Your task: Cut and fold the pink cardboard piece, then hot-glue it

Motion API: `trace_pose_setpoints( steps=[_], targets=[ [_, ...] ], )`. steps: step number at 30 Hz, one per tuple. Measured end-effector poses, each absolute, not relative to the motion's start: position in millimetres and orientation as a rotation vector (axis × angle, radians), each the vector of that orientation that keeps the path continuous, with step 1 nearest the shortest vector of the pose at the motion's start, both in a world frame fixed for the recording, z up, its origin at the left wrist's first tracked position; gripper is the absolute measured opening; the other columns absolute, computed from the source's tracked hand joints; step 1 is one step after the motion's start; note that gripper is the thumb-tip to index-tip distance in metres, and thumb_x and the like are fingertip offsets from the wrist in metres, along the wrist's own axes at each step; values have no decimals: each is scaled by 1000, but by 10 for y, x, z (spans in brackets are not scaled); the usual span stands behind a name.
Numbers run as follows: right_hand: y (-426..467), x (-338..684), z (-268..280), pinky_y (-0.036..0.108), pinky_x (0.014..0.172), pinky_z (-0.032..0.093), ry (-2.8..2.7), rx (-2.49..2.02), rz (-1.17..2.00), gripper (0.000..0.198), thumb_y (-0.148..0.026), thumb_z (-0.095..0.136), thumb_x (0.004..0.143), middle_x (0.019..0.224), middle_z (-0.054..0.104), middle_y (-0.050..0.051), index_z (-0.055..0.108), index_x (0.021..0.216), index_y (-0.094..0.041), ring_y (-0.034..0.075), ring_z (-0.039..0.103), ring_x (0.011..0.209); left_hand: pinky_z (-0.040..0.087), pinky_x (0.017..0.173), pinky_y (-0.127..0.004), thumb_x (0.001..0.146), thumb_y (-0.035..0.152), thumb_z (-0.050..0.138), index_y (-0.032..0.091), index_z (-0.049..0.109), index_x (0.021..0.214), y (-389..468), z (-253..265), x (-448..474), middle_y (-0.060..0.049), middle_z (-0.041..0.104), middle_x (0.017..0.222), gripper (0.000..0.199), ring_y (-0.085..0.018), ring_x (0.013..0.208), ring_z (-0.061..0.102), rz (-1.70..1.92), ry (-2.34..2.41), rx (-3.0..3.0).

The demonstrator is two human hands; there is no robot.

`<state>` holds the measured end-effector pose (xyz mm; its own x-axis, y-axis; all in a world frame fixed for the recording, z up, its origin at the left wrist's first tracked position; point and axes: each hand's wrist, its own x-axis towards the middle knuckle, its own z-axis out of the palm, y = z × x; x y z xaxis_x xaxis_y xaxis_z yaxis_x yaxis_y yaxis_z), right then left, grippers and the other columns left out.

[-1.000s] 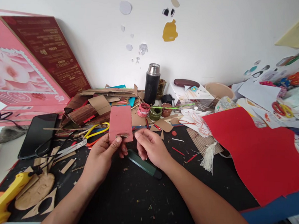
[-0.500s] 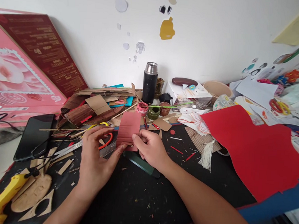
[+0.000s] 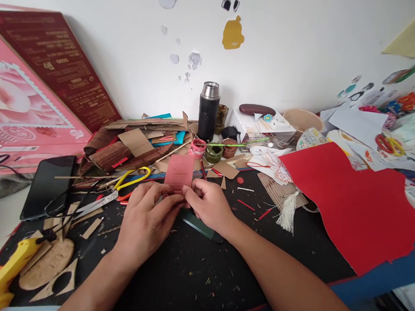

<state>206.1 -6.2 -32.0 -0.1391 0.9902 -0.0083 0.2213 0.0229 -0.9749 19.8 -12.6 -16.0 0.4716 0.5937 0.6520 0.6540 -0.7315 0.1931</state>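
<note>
Pink card [image 3: 179, 170] between your hands, mostly on far side of fingertips, long axis near to far. Your right hand [image 3: 209, 205] pinches its right edge. Your left hand [image 3: 147, 220] bunches over near-left end; can't tell whether pinching.

The left hand [image 3: 149, 217] partly hides the pink card [image 3: 179, 170]

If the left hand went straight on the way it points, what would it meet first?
Most likely the pink card, which the left hand seems to touch at its lower end. Beyond it, the pink jar looks roughly in line, though depth is unclear.
</note>
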Motion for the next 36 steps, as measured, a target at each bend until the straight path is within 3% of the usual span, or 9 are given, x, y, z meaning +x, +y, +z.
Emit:
trace_pose_setpoints(
  steps=[8, 15, 20, 23, 28, 36],
  targets=[
    [-75, 2046, -309, 27, 50, 29, -1513, -1299, 1171, 38, -42, 60, 100, 51, 49, -5, 50, 68, -24, 12, 44, 48, 53, 85, -39, 98, 21, 62, 23, 74, 101, -122, -182, 232, -7, 77, 98, 12, -23, 91, 68, -1196, -1242, -2761],
    [-60, 2055, -333, 26, 50, 30, -1501, -1305, 1201, 36, -42, 58, 100, 51, 48, -6, 49, 71, -24, 12, 46, 47, 53, 81, -36, 99, 28, 59, 24, 69, 91, -161, -133, 271, -5, 73, 90, 14, -22, 86, 67, -1476, -1516, -2844],
    [-37, 2081, -303, 26, 49, 30, -1433, -1305, 1214, 36, -43, 57, 101, 50, 45, -7, 47, 71, -25, 11, 44, 43, 51, 80, -33, 98, 46, 64, 26, 65, 93, -135, -193, 197, -2, 70, 91, 21, -21, 85, 65, -1808, -2023, -2510],
    [-27, 2097, -274, 26, 47, 30, -1383, -1259, 1233, 35, -45, 57, 100, 49, 43, -9, 48, 73, -25, 10, 43, 40, 50, 75, -32, 95, 55, 66, 26, 65, 94, -74, -173, 145, 1, 68, 81, 29, -20, 76, 63, -1997, -2265, -2251],
    [-13, 2116, -255, 25, 44, 32, -1306, -1177, 1258, 35, -48, 57, 99, 50, 42, -10, 50, 75, -25, 9, 45, 38, 47, 63, -31, 94, 63, 61, 25, 63, 75, -11, -115, 115, 1, 63, 64, 42, -19, 62, 58, -1752, -2381, -2298],
    [2, 2112, -262, 23, 38, 30, -1245, -1090, 1280, 32, -49, 60, 97, 50, 43, -11, 54, 78, -23, 8, 44, 35, 55, 72, -34, 81, 58, 75, 22, 71, 105, 11, -202, 137, -6, 76, 99, 43, -24, 83, 69, -1750, -2513, -2356]
  ],
)
